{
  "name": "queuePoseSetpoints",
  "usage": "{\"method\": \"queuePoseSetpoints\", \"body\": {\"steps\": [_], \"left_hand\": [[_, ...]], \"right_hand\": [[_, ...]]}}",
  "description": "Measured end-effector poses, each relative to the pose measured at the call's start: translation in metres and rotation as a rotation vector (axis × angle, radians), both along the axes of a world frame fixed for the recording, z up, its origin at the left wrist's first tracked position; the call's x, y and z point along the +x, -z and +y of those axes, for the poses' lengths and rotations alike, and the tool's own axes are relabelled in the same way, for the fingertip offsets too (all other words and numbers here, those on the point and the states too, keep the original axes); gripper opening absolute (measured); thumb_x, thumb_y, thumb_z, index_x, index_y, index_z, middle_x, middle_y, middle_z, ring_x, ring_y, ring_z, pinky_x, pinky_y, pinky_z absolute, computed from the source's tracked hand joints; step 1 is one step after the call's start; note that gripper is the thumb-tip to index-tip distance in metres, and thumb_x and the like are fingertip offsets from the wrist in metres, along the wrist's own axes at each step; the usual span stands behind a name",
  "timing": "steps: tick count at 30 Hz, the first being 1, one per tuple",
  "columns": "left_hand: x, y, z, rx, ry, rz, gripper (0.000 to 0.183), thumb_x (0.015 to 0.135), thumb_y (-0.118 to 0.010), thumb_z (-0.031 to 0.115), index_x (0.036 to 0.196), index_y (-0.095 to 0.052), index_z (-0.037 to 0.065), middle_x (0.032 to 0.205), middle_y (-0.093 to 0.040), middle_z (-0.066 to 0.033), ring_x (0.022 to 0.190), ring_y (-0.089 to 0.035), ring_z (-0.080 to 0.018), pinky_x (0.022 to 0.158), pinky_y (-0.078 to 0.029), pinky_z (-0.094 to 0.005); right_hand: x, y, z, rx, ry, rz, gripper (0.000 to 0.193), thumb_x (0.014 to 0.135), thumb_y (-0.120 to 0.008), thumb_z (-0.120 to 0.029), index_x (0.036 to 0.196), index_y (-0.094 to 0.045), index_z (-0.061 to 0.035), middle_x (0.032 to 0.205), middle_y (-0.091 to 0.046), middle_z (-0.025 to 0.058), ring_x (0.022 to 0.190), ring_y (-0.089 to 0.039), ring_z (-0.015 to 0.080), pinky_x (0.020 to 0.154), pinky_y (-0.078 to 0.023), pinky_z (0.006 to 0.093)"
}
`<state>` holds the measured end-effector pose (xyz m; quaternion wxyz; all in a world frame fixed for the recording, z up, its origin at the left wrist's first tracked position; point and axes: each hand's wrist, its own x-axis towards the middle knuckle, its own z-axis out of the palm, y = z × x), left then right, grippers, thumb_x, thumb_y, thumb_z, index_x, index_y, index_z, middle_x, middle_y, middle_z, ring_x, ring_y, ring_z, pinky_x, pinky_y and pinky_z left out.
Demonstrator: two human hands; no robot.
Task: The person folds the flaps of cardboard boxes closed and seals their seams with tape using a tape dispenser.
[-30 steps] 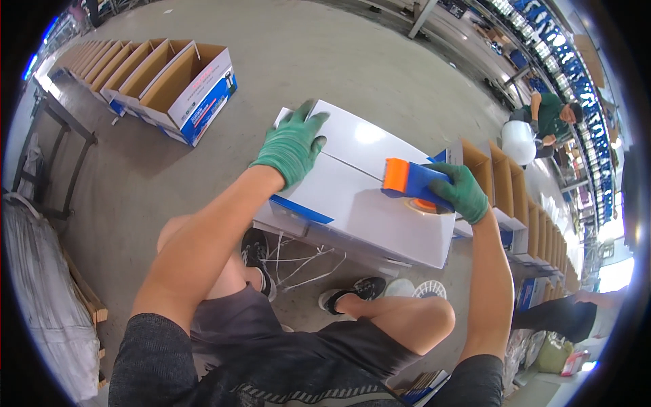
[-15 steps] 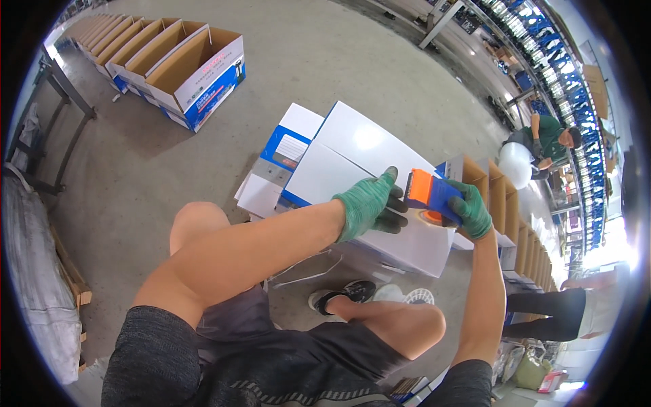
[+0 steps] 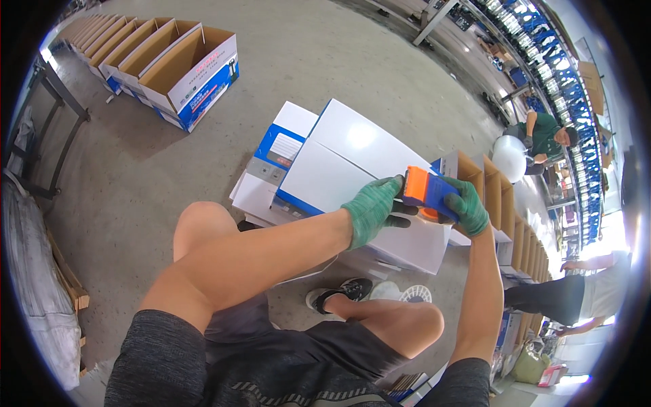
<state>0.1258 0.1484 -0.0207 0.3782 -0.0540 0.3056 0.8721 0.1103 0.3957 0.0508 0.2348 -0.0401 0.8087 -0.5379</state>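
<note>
In front of me a closed white carton point(image 3: 352, 146) with blue edges lies on other white-and-blue cartons. My right hand point(image 3: 466, 207), in a green glove with dark fingertips, is wrapped round a blue and orange tape dispenser point(image 3: 426, 190) above the carton's right part. An orange roll shows under its body. My left hand point(image 3: 371, 211), gloved alike, has thumb and forefinger closed together at the dispenser's front edge. Its other fingers stretch out below. Whether a tape end is pinched there is too small to see.
A row of open cartons point(image 3: 186, 74) stands at the far left, another row point(image 3: 475, 180) to the right. A wrapped pallet load point(image 3: 41, 292) lies at left. Two people are at the right, one crouching point(image 3: 546, 139) by the racks, one standing point(image 3: 576, 295).
My left hand has come up to the dispenser, its raised thumb lowered to the front edge. The dispenser has shifted slightly left. The standing person at right has moved.
</note>
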Motion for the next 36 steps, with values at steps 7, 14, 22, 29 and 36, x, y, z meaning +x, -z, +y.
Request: {"method": "queuePoseSetpoints", "body": {"steps": [7,14,22,29,36], "left_hand": [[-0.005,0.008,0.005,0.097,0.016,0.005,0.030,0.105,-0.046,0.033,0.119,-0.059,0.010,0.102,-0.068,-0.0061,0.091,-0.068,-0.0192,0.069,-0.057,-0.0336],[-0.006,0.000,0.012,-0.199,-0.106,0.151,0.026,0.106,-0.043,0.029,0.111,-0.057,0.007,0.089,-0.065,-0.0075,0.071,-0.062,-0.0163,0.062,-0.053,-0.0292],[-0.019,0.021,0.009,-0.524,-0.281,0.523,0.023,0.105,-0.044,0.025,0.095,-0.051,0.006,0.072,-0.053,-0.0030,0.056,-0.049,-0.0123,0.053,-0.045,-0.0269],[-0.065,0.030,-0.096,-0.559,-0.554,0.592,0.023,0.104,-0.047,0.031,0.089,-0.053,0.014,0.071,-0.053,0.0029,0.060,-0.051,-0.0074,0.053,-0.046,-0.0235],[-0.081,0.039,-0.209,-1.050,-0.477,0.434,0.024,0.103,-0.048,0.032,0.097,-0.058,0.011,0.074,-0.056,-0.0010,0.064,-0.054,-0.0107,0.056,-0.046,-0.0285]], "right_hand": [[-0.002,0.007,0.002,-0.034,0.021,0.062,0.080,0.075,-0.079,-0.053,0.127,-0.060,0.0057,0.098,-0.067,0.0056,0.084,-0.064,0.0108,0.070,-0.058,0.0264],[-0.003,0.003,0.006,0.041,-0.027,0.040,0.080,0.078,-0.075,-0.056,0.128,-0.060,0.0042,0.100,-0.066,0.0061,0.086,-0.061,0.0106,0.076,-0.053,0.0263],[-0.009,0.001,0.004,0.067,-0.039,0.066,0.078,0.078,-0.075,-0.056,0.125,-0.060,0.0048,0.105,-0.067,0.0051,0.094,-0.061,0.0111,0.086,-0.051,0.0273],[-0.005,-0.023,-0.021,0.229,-0.087,0.056,0.070,0.080,-0.074,-0.049,0.126,-0.061,0.0008,0.100,-0.066,0.0044,0.091,-0.059,0.0124,0.083,-0.050,0.0288],[-0.019,-0.043,-0.069,0.470,-0.141,0.137,0.056,0.080,-0.072,-0.038,0.118,-0.066,0.0021,0.090,-0.070,0.0104,0.081,-0.064,0.0133,0.080,-0.053,0.0289]]}}
